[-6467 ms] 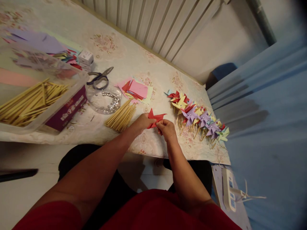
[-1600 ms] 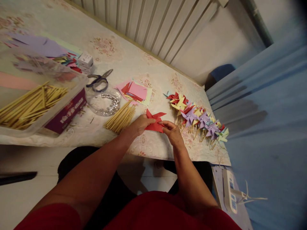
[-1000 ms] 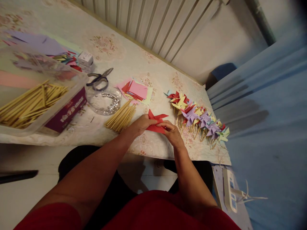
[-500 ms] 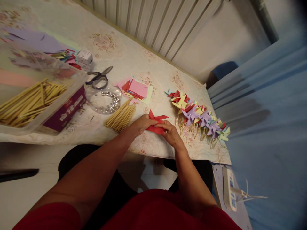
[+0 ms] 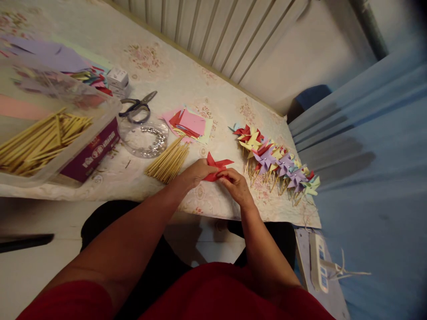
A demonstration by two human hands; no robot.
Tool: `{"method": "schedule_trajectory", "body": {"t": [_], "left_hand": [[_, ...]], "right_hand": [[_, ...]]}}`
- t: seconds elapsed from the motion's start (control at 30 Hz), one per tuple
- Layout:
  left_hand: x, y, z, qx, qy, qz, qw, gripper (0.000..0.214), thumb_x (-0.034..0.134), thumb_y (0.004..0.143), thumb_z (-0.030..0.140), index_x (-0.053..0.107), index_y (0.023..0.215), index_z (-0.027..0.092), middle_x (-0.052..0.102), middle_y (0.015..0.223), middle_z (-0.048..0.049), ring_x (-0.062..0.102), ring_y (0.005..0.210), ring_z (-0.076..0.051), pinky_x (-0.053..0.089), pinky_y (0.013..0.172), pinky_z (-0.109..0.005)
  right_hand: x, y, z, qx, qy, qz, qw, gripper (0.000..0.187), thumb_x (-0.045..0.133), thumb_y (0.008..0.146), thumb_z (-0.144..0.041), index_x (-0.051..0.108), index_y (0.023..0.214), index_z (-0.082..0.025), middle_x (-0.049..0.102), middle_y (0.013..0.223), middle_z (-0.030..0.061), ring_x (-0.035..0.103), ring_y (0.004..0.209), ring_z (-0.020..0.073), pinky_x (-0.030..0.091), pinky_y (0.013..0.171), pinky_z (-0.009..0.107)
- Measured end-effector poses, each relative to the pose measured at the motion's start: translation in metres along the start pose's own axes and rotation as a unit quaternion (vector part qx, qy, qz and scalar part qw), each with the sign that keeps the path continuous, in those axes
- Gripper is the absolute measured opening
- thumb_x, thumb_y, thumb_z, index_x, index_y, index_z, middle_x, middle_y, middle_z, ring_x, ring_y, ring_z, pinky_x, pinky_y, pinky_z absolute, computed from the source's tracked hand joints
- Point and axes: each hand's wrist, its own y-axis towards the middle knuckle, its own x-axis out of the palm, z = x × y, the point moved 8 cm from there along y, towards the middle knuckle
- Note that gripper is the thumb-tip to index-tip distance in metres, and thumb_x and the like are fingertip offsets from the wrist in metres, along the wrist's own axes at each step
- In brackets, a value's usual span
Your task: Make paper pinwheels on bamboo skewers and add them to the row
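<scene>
Both hands meet over the table's front edge on a red paper pinwheel (image 5: pixel 216 167). My left hand (image 5: pixel 195 172) pinches its left side with closed fingers. My right hand (image 5: pixel 235 186) grips its right side, fingers curled over the folded points. A loose bundle of wooden sticks (image 5: pixel 168 162) lies just left of my left hand. A row of finished pinwheels on sticks (image 5: pixel 276 164), red, yellow, purple and green, stretches to the right of my right hand.
A stack of coloured paper squares (image 5: pixel 188 124) lies behind the hands. Further left are a clear round dish of pins (image 5: pixel 144 138), scissors (image 5: pixel 136 108), a small white box (image 5: pixel 117 78) and a clear tub of sticks (image 5: pixel 43 142). A power strip (image 5: pixel 316 262) hangs at lower right.
Both hands have kept hold of the red pinwheel and shifted only slightly. My right fingers have worked over its folded points and closed in nearer its middle.
</scene>
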Motion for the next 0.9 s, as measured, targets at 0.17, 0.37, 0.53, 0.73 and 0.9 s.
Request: {"method": "schedule_trajectory", "body": {"t": [0.17, 0.37, 0.53, 0.73, 0.9], "left_hand": [[-0.001, -0.001, 0.0, -0.016, -0.037, 0.02, 0.999, 0.011, 0.07, 0.065, 0.018, 0.068, 0.074, 0.012, 0.068, 0.07, -0.0029, 0.055, 0.061, -0.011, 0.042, 0.064, -0.024], [0.001, -0.006, 0.006, -0.005, -0.032, 0.024, 0.999, 0.003, 0.067, 0.066, 0.015, 0.066, 0.069, 0.013, 0.066, 0.065, -0.0011, 0.052, 0.058, -0.009, 0.04, 0.061, -0.023], [0.002, -0.002, 0.0, -0.011, -0.048, 0.03, 0.998, 0.005, 0.068, 0.065, 0.015, 0.068, 0.07, 0.012, 0.067, 0.066, -0.0024, 0.056, 0.063, -0.011, 0.044, 0.066, -0.024], [-0.001, 0.003, -0.008, -0.013, -0.039, 0.032, 0.999, 0.012, 0.07, 0.065, 0.019, 0.071, 0.074, 0.011, 0.066, 0.067, -0.003, 0.056, 0.063, -0.011, 0.042, 0.063, -0.024], [-0.002, 0.003, -0.008, -0.016, -0.033, 0.033, 0.999, 0.012, 0.067, 0.065, 0.019, 0.07, 0.073, 0.01, 0.065, 0.065, -0.0028, 0.055, 0.061, -0.011, 0.042, 0.062, -0.024]], "right_hand": [[0.0, -0.001, 0.009, 0.04, 0.012, 0.031, 0.999, 0.024, 0.052, 0.091, -0.037, 0.065, 0.077, -0.023, 0.061, 0.08, 0.002, 0.057, 0.08, 0.0177, 0.047, 0.076, 0.03], [-0.001, -0.001, 0.013, 0.072, 0.013, 0.104, 0.992, 0.018, 0.059, 0.082, -0.036, 0.063, 0.074, -0.022, 0.061, 0.079, 0.0018, 0.056, 0.077, 0.0175, 0.045, 0.072, 0.03], [-0.001, -0.001, 0.011, 0.096, -0.01, 0.155, 0.983, 0.018, 0.059, 0.08, -0.036, 0.059, 0.069, -0.022, 0.059, 0.069, -0.0003, 0.053, 0.071, 0.0168, 0.043, 0.069, 0.029], [-0.003, 0.0, 0.013, 0.118, -0.034, 0.187, 0.975, 0.021, 0.055, 0.08, -0.035, 0.052, 0.063, -0.022, 0.053, 0.061, -0.003, 0.046, 0.061, 0.0134, 0.038, 0.062, 0.027], [-0.004, 0.001, 0.018, 0.137, -0.037, 0.206, 0.968, 0.022, 0.055, 0.078, -0.032, 0.049, 0.06, -0.022, 0.051, 0.059, -0.0038, 0.045, 0.059, 0.0128, 0.037, 0.059, 0.027]]}}
